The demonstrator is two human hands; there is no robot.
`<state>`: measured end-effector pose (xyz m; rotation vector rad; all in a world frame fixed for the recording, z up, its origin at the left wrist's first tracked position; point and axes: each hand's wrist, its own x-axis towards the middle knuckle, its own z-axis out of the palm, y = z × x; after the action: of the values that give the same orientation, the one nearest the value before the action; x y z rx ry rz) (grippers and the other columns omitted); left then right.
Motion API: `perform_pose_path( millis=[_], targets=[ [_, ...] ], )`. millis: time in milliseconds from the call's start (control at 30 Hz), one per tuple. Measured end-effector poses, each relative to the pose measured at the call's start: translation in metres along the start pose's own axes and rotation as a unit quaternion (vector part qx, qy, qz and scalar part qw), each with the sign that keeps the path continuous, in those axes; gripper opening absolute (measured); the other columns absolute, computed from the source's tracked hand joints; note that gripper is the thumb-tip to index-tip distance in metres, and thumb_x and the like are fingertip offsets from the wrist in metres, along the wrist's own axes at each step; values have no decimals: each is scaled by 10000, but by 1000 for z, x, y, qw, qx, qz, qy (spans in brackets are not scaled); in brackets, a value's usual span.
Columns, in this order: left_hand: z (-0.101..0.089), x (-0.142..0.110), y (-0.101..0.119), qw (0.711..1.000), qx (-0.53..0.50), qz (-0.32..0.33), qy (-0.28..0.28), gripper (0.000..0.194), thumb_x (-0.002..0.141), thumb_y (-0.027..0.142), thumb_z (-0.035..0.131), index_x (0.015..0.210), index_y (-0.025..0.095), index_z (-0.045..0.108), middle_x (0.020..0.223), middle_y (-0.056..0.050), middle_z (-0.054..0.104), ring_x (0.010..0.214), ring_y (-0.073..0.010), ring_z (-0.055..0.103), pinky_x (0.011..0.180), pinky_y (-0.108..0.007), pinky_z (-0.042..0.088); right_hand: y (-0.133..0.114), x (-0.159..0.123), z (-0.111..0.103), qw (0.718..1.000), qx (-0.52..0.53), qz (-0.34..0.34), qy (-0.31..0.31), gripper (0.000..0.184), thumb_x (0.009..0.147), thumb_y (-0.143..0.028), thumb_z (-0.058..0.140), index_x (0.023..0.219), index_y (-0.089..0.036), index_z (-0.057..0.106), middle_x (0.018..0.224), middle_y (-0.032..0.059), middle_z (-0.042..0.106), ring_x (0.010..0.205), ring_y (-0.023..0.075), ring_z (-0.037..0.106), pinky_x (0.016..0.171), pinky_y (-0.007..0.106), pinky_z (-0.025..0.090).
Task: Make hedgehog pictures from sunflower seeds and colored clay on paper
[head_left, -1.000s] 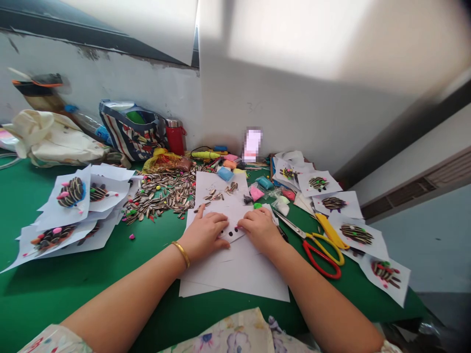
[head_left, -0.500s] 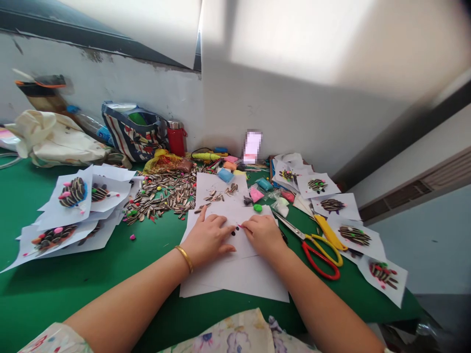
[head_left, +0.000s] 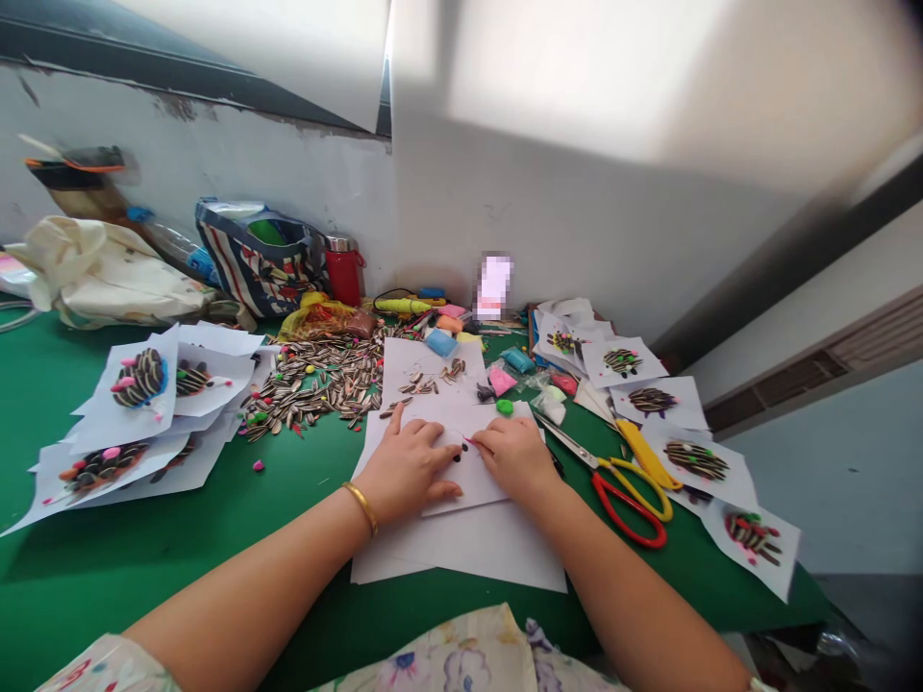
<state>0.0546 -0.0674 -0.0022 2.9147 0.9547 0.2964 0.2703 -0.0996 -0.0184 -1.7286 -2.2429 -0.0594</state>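
My left hand [head_left: 411, 461] lies flat with fingers spread, pressing on a white sheet of paper [head_left: 476, 488]. Across from it, my right hand [head_left: 515, 457] has its thumb and forefinger pinched on a small bit of pink clay [head_left: 468, 440], held against the sheet. Two small black dots [head_left: 460, 454] sit on the paper between the hands. Just beyond my right hand is a green clay ball [head_left: 505, 407]. Scissors [head_left: 598, 464] with one red and one yellow handle lie to its right. My right hand's other fingers are curled and partly hidden.
A heap of striped sunflower seeds [head_left: 328, 375] lies at the back left. Papers with seed-and-clay figures [head_left: 140, 380] are stacked at left, others [head_left: 696, 461] along the right. Clay packets [head_left: 517, 360], a yellow cutter [head_left: 644, 457], a red flask [head_left: 344, 272] and bags [head_left: 252, 259] stand around.
Both hands stay in nearly the same place. The top sheet's lower edge now shows more plainly below my hands, and the view has shifted very slightly.
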Motion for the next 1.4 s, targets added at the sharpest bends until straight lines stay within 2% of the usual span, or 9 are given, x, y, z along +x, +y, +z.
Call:
perform_pose_path(
  millis=[133,233,400,533,800,1000,1200,1400],
  targets=[
    [0,0,0,1000,-3,-1,2,550,832,689,526,1232,326,638,1243,-90,586,1173,-303,508,1157,-635,48,0,-3,-1,1000,5,1,-12,186,936,-272,567,948,-273,753,865,13,711,811,149,598,799,326,289],
    [-1,0,1,1000,-3,-1,8,564,816,695,545,1224,315,634,1223,-91,591,1152,-304,515,1154,-635,48,-1,-4,-4,1000,1,18,-18,203,944,-248,540,955,-257,742,889,21,714,845,159,611,786,324,301],
    [-2,2,6,1000,2,-9,19,641,798,707,556,1316,329,560,1174,-92,597,1115,-308,517,1143,-641,48,-2,-4,-9,997,-3,58,-48,189,940,-260,549,967,-254,736,902,26,718,847,167,624,755,312,324],
    [0,4,11,1000,16,-16,20,629,797,725,536,1291,339,585,1136,-90,591,1112,-320,504,1132,-650,44,-3,-3,-10,996,-4,70,-59,190,941,-256,545,978,-256,731,917,26,718,846,166,624,750,301,337],
    [-2,3,12,999,24,-18,17,643,810,731,507,1318,341,565,1141,-92,592,1094,-313,512,1127,-649,54,-3,-4,-10,996,7,72,-54,183,937,-259,548,966,-255,729,912,18,716,847,167,622,750,301,344],
    [-4,4,14,999,42,-6,6,626,810,751,475,1272,350,606,1099,-92,592,1088,-319,510,1119,-659,61,-3,-3,-10,996,3,74,-56,185,935,-246,547,969,-252,728,919,21,716,850,167,629,747,304,347],
    [-2,4,12,999,25,-16,13,695,792,765,486,1337,339,551,1131,-99,591,1083,-318,509,1121,-652,75,-3,-4,-10,996,6,71,-53,191,944,-251,535,967,-249,725,914,26,715,848,169,625,750,298,348],
    [-3,4,14,1000,24,-10,12,655,793,758,493,1278,331,597,1121,-100,596,1085,-319,520,1119,-658,74,-2,-4,-8,996,7,72,-51,180,931,-234,546,959,-247,723,918,24,716,853,171,627,745,296,347]
  ],
)
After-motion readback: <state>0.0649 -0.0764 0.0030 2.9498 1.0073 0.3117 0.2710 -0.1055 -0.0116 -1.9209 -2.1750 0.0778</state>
